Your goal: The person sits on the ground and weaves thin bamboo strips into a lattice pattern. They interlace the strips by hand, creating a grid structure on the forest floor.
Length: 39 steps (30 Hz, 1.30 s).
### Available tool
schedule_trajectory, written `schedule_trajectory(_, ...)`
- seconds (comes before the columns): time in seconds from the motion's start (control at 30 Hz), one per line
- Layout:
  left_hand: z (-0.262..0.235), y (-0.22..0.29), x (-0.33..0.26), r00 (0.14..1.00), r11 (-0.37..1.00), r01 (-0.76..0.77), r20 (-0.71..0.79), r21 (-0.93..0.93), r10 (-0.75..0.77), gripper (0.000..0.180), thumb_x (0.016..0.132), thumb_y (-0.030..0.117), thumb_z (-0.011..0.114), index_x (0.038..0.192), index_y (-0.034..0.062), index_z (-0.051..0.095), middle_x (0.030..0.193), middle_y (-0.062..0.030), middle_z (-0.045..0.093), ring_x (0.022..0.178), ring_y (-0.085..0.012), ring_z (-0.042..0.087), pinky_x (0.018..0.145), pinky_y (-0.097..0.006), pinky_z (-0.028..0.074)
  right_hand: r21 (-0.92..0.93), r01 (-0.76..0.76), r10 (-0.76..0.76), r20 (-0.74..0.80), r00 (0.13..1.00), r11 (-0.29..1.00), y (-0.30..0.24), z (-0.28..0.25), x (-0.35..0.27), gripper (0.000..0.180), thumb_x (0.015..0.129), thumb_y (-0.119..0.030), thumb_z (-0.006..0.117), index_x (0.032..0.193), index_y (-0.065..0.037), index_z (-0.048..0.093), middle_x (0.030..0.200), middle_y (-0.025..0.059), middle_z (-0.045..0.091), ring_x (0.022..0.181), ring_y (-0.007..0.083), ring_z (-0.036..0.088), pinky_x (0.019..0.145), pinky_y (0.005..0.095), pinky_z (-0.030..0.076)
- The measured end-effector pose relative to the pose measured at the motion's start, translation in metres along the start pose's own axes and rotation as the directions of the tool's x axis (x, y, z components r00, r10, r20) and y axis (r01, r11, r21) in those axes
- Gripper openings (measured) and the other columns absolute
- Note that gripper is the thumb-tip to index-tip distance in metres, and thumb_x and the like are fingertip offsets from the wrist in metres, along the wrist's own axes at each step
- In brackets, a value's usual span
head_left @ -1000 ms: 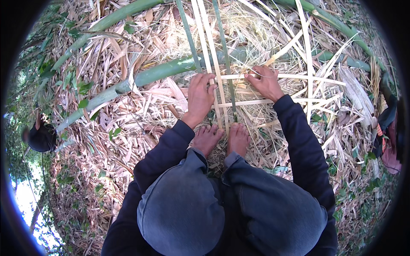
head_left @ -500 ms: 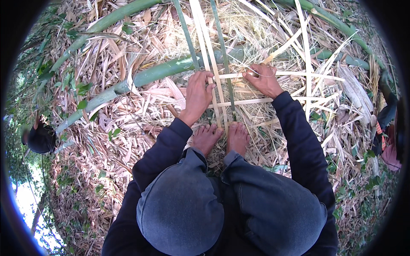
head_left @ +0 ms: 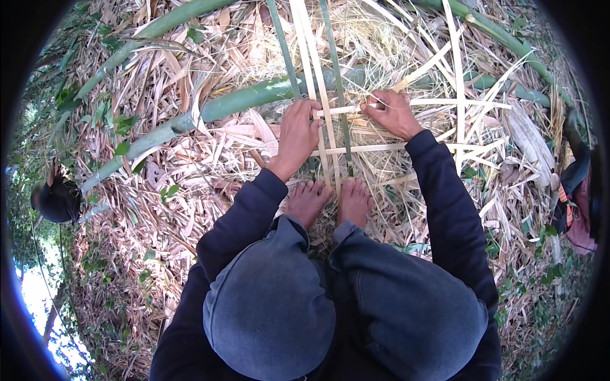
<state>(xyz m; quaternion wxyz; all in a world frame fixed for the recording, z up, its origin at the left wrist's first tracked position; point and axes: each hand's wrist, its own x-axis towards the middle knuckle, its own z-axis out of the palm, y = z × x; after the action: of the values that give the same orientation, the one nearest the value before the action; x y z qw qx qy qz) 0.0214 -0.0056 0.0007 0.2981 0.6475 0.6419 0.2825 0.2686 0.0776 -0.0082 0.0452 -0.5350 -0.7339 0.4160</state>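
Pale split-bamboo strips (head_left: 310,57) and green ones (head_left: 335,57) run lengthwise away from my bare feet. A pale cross strip (head_left: 460,102) passes among them, and a second cross strip (head_left: 375,148) lies nearer my toes. My left hand (head_left: 296,134) is closed at the left end of the far cross strip, fingertips at the outer lengthwise strips. To the right of the crossing, my right hand (head_left: 395,117) pinches that same far strip between thumb and fingers. Exactly how the strips pass over and under near my left fingers is partly hidden.
A thick green bamboo pole (head_left: 248,98) lies across the ground behind the strips. More loose strips (head_left: 455,76) and fine shavings (head_left: 381,51) lie at the far right. Dry leaves cover the ground. Another person (head_left: 57,198) is at the far left edge.
The free right end of the far cross strip has swung slightly away from me. Both hands keep their grip in nearly the same places; the whole view has shifted a little.
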Motion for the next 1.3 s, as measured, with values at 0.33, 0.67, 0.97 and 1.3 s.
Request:
schedule_trajectory(0.33, -0.001, 0.001, -0.001, 1.0, 1.0, 0.017, 0.023, 0.002, -0.017, 0.032, 0.076, 0.001, 0.074, 0.103, 0.0046, 0.058, 0.085, -0.01, 0.052, 0.081, -0.0274, 0.055, 0.074, -0.039, 0.045, -0.09, 0.074, -0.081, -0.072, 0.994, 0.993, -0.016, 0.002, -0.005, 0.038, 0.088, -0.042, 0.066, 0.103, -0.007, 0.069, 0.077, 0.007, 0.066, 0.09, 0.0263, 0.061, 0.1, 0.0523, 0.029)
schedule_trajectory(0.67, -0.01, 0.002, 0.001, 0.997, 0.997, 0.021, 0.076, -0.069, -0.016, 0.028, 0.08, -0.003, 0.071, 0.106, 0.0024, 0.062, 0.091, -0.011, 0.056, 0.079, -0.0236, 0.059, 0.069, -0.033, 0.05, -0.224, 0.093, -0.133, -0.174, 0.976, 0.97, -0.024, 0.021, -0.014, 0.032, 0.089, -0.04, 0.065, 0.088, -0.008, 0.063, 0.083, 0.0082, 0.064, 0.088, 0.0283, 0.057, 0.088, 0.0476, 0.029)
schedule_trajectory(0.97, -0.03, -0.014, -0.007, 0.951, 0.922, 0.248, -0.106, -0.296, -0.29, 0.021, 0.088, -0.002, 0.063, 0.108, 0.0013, 0.064, 0.097, -0.0099, 0.062, 0.073, -0.0167, 0.064, 0.067, -0.029, 0.053, -0.116, 0.035, -0.053, -0.157, 0.986, 0.993, -0.033, 0.018, -0.018, 0.03, 0.088, -0.037, 0.068, 0.085, -0.009, 0.059, 0.072, 0.0083, 0.062, 0.083, 0.0285, 0.059, 0.083, 0.0419, 0.028)
schedule_trajectory(1.3, -0.009, -0.035, -0.008, 0.81, 0.618, 0.568, 0.237, -0.544, -0.536, 0.011, 0.089, 0.005, 0.069, 0.098, 0.0003, 0.066, 0.077, 0.0009, 0.063, 0.073, -0.006, 0.059, 0.064, -0.024, 0.051, -0.102, 0.032, -0.046, -0.134, 0.99, 0.994, -0.029, 0.018, -0.015, 0.033, 0.087, -0.04, 0.068, 0.087, -0.008, 0.059, 0.075, 0.0099, 0.065, 0.08, 0.0289, 0.06, 0.082, 0.0412, 0.027)
